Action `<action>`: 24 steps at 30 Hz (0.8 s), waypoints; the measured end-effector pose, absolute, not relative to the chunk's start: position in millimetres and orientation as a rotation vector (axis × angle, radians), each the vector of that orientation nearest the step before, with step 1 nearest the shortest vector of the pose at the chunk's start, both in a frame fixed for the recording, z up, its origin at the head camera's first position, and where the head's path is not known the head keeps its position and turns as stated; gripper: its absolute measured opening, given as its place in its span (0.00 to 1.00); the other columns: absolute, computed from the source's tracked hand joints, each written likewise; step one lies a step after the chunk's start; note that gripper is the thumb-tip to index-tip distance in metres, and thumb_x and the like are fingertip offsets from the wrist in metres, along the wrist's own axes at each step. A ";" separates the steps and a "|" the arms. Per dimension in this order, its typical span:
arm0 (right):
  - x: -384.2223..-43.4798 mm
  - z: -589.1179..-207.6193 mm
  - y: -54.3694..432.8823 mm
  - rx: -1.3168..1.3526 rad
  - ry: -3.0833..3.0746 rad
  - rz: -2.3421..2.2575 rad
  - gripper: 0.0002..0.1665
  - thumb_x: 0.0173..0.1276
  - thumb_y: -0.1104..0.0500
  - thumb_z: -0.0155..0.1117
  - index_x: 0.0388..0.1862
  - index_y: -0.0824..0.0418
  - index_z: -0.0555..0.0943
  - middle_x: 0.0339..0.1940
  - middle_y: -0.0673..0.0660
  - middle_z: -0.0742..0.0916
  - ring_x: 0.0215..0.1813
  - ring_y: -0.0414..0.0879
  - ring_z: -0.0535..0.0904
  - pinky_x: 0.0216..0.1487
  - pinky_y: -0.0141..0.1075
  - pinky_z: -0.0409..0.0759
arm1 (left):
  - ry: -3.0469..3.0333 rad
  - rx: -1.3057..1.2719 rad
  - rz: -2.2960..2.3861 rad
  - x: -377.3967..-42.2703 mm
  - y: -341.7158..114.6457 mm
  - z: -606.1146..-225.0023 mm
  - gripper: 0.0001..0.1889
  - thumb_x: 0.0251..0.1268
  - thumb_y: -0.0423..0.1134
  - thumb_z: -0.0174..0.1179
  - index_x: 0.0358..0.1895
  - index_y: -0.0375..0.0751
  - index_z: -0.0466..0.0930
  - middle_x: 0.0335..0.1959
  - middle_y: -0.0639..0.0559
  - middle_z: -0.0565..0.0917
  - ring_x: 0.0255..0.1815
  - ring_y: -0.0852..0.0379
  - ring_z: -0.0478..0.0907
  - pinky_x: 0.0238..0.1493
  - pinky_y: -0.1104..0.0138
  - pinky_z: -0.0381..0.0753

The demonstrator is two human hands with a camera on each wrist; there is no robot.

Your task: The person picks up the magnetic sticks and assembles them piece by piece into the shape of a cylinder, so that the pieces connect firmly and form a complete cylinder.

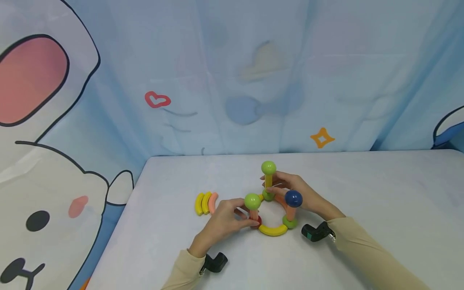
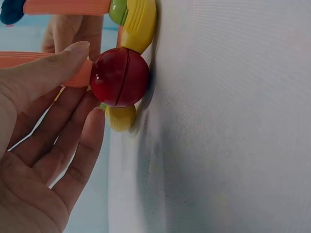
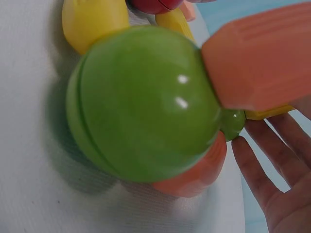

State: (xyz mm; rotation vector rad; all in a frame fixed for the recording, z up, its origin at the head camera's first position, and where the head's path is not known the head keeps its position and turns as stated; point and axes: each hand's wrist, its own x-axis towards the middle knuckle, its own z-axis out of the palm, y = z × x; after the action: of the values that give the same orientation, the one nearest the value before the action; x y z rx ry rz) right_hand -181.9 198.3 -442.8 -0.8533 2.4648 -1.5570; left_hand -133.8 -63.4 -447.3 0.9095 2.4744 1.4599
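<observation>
A ring of ball joints and curved bars lies on the table, with three upright rods topped by balls. At the ring's left, my left hand point(image 1: 226, 217) pinches the short orange rod point(image 2: 77, 77) just above the red ball point(image 2: 120, 76); a light green ball point(image 1: 252, 201) caps that rod. My right hand point(image 1: 295, 189) reaches to the back, thumb and fingers about the foot of the yellow rod point(image 1: 268, 181), topped by another green ball point(image 1: 268, 167). A blue ball point(image 1: 293, 198) tops the orange rod point(image 3: 262, 56) at front right, rising from a green ball point(image 3: 146, 104).
Left of the left hand lie two yellow curved bars point(image 1: 199, 204) and one orange curved bar point(image 1: 212, 202) side by side. A yellow curved bar point(image 1: 273, 230) forms the ring's front. Behind the white table point(image 1: 380, 193) hangs a blue printed curtain point(image 1: 217, 60).
</observation>
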 end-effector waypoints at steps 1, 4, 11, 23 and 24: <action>-181.8 -442.6 198.5 -0.847 2.465 -1.557 0.20 0.77 0.67 0.63 0.66 0.69 0.78 0.56 0.63 0.88 0.59 0.59 0.84 0.62 0.51 0.81 | 2.468 0.904 1.462 -134.0 -63.0 -447.3 0.15 0.58 0.31 0.78 0.48 0.35 0.87 0.42 0.48 0.91 0.44 0.58 0.86 0.47 0.68 0.86; -181.5 -441.7 198.5 -0.827 2.467 -1.551 0.20 0.77 0.67 0.63 0.66 0.69 0.78 0.56 0.62 0.88 0.59 0.59 0.83 0.63 0.52 0.81 | 2.463 0.903 1.470 -134.0 -62.5 -447.5 0.15 0.57 0.30 0.78 0.47 0.35 0.87 0.42 0.49 0.90 0.44 0.58 0.85 0.47 0.67 0.87; -180.6 -430.9 207.2 -0.888 2.462 -1.474 0.26 0.75 0.72 0.62 0.70 0.72 0.72 0.60 0.68 0.84 0.64 0.65 0.80 0.64 0.59 0.78 | 2.511 0.872 1.415 -130.4 -76.2 -441.1 0.26 0.53 0.29 0.81 0.55 0.37 0.81 0.51 0.47 0.84 0.51 0.50 0.83 0.52 0.65 0.85; -186.5 -352.1 228.6 -0.952 2.524 -1.565 0.20 0.82 0.69 0.55 0.69 0.65 0.75 0.65 0.61 0.82 0.63 0.42 0.79 0.61 0.24 0.76 | 2.964 0.509 1.283 -143.9 -120.1 -435.5 0.11 0.70 0.26 0.66 0.53 0.32 0.84 0.50 0.40 0.83 0.49 0.44 0.84 0.51 0.53 0.85; -186.6 -345.9 226.9 -0.958 2.529 -1.541 0.19 0.82 0.66 0.56 0.68 0.63 0.77 0.64 0.59 0.82 0.63 0.40 0.79 0.62 0.25 0.77 | 2.990 0.495 1.238 -144.0 -119.9 -437.5 0.11 0.69 0.26 0.67 0.52 0.31 0.84 0.49 0.40 0.83 0.48 0.44 0.83 0.50 0.54 0.84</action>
State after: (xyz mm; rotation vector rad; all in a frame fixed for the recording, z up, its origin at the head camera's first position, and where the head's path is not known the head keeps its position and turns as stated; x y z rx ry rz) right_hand -186.6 226.9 -345.9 -0.9578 2.5290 -1.5413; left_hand -144.0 -119.9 -437.5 0.4954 2.9902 1.2376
